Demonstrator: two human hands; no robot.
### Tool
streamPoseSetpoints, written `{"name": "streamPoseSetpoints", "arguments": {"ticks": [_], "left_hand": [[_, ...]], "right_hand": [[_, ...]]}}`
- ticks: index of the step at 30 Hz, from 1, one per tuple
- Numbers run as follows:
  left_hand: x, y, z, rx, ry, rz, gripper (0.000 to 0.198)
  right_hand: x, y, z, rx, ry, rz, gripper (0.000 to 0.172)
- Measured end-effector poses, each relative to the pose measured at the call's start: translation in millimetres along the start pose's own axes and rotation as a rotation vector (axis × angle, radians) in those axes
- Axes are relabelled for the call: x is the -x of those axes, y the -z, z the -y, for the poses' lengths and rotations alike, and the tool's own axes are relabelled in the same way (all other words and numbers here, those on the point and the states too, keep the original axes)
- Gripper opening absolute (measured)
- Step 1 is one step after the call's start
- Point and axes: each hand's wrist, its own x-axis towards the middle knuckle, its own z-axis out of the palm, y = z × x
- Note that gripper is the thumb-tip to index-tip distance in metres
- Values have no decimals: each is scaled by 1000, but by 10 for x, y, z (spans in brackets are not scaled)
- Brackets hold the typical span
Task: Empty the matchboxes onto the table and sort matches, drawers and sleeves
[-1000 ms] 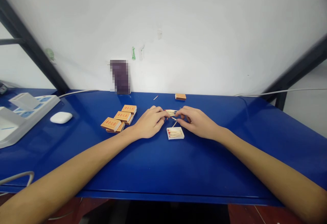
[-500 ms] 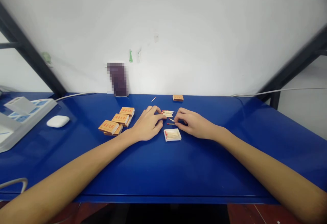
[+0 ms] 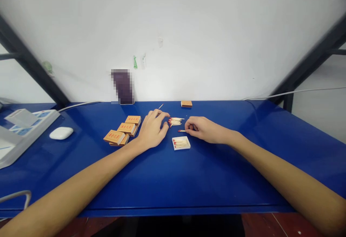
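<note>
A small pile of red-tipped matches (image 3: 175, 121) lies on the blue table (image 3: 173, 179). My left hand (image 3: 152, 129) rests just left of the pile, fingers curled and spread over the table, holding nothing that shows. My right hand (image 3: 204, 129) is to the right of the pile, its fingers pinched on a single match (image 3: 181, 131) that points left. In front of both hands sits an open white matchbox tray (image 3: 181, 143) with several matches in it.
Several closed orange matchboxes (image 3: 123, 129) are stacked left of my left hand. Another orange matchbox (image 3: 186, 103) and a stray match (image 3: 161, 106) lie near the wall. A white mouse (image 3: 61, 133) and a power strip (image 3: 24, 129) sit far left.
My right hand drew back from the pile with one match pinched in its fingers. My left hand let go of the matches and shifted slightly left.
</note>
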Motion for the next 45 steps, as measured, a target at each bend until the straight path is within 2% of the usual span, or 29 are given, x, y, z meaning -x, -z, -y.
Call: {"name": "streamPoseSetpoints", "arguments": {"ticks": [4, 9, 14, 15, 17, 19, 21, 24, 27, 31, 38, 42, 45], "left_hand": [[-1, 7, -30, -107, -2, 9, 28], [26, -15, -62, -205, -42, 27, 28], [-85, 49, -4, -415, -95, 29, 29], [-159, 79, 29, -470, -77, 33, 31], [-352, 132, 106, -563, 62, 52, 34], [-563, 157, 183, -651, 173, 166, 35], [-738, 143, 247, -688, 170, 279, 37], [-874, 71, 308, -677, 134, 391, 34], [-885, 5, 336, -671, 132, 450, 34], [-847, 4, 351, -663, 132, 456, 38], [-810, 23, 359, -648, 106, 434, 38], [-871, -10, 362, -652, 132, 426, 37], [-940, -19, 345, -642, 135, 439, 31]], "right_hand": [[48, 140, 41, -75, -117, 191, 10], [87, 189, 60, -9, -87, 252, 8], [74, 168, 74, 36, -1, 141, 8], [70, 168, 98, 33, 22, 103, 8], [72, 169, 173, 20, 83, 59, 8], [87, 164, 274, 13, 149, 60, 6], [110, 151, 371, 12, 177, 79, 2], [138, 123, 453, 119, 255, 71, 8], [141, 98, 451, 156, 262, 69, 10], [118, 58, 421, 84, 241, 55, 14], [66, -3, 313, 40, 243, -113, 18], [-11, -98, 138, 6, 118, -224, 20], [-64, -174, 65, -10, 66, -208, 26]]}}
